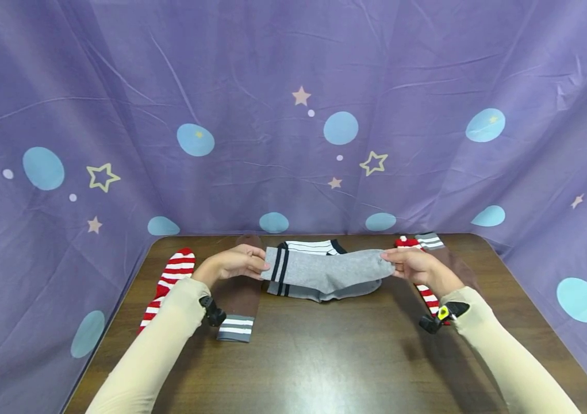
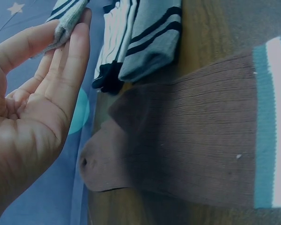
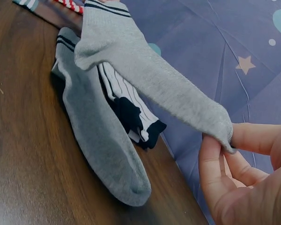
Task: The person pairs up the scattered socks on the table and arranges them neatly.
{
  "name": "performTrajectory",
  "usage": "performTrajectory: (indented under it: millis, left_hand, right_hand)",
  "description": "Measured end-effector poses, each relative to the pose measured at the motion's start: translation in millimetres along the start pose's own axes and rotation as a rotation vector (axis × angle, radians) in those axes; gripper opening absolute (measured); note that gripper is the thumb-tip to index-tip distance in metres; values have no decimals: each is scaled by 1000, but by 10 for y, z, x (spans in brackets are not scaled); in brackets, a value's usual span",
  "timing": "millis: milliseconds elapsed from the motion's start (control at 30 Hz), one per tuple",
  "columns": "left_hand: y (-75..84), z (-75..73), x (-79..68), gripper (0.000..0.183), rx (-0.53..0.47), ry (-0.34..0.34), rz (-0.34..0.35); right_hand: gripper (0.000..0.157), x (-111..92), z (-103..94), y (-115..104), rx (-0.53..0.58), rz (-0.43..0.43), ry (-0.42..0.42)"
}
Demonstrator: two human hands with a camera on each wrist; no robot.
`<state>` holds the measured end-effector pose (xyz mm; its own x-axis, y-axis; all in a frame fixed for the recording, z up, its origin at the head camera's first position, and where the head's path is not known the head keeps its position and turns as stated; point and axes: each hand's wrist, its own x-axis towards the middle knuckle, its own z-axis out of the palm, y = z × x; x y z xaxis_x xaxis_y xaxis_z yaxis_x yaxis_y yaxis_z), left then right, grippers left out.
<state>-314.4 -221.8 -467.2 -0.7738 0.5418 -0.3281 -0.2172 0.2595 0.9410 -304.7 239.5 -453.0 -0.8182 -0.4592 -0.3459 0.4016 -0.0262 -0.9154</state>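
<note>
My left hand pinches the cuff end and my right hand the toe end of a grey sock, fingertips closed on just its edges, so it hangs between them above the tabletop. Below it lies its twin, with a white sock beyond. Under my left hand is a brown sock; a red sock lies by my right. If either pinch slipped, that limp end could drop or twist.

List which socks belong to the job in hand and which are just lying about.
In hand:
grey black-striped knit sock, held
matching grey sock beneath, probably

Apparently lying about:
white black-striped sock(s)
red-white striped socks
brown white-banded socks
</note>
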Motion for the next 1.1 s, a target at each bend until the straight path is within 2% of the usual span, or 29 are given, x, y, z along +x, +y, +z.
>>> performTrajectory:
  millis: [167,367,567,1100]
  left_hand:
    - [-42,21,32,9,10,-9,-36]
    - [-33,19,3,9,36,-25,-62]
    - [-43,21,-13,9,33,-27,-76]
    - [-81,95,72,11,84,13,-100]
  right_hand:
    - [36,10,-18,18,-20,19,19]
    - [35,46,-30,73,-39,45,-17]
    - [36,85,-23,142,-58,64,-18]
    - [23,186,-28,248,-95,76,68]
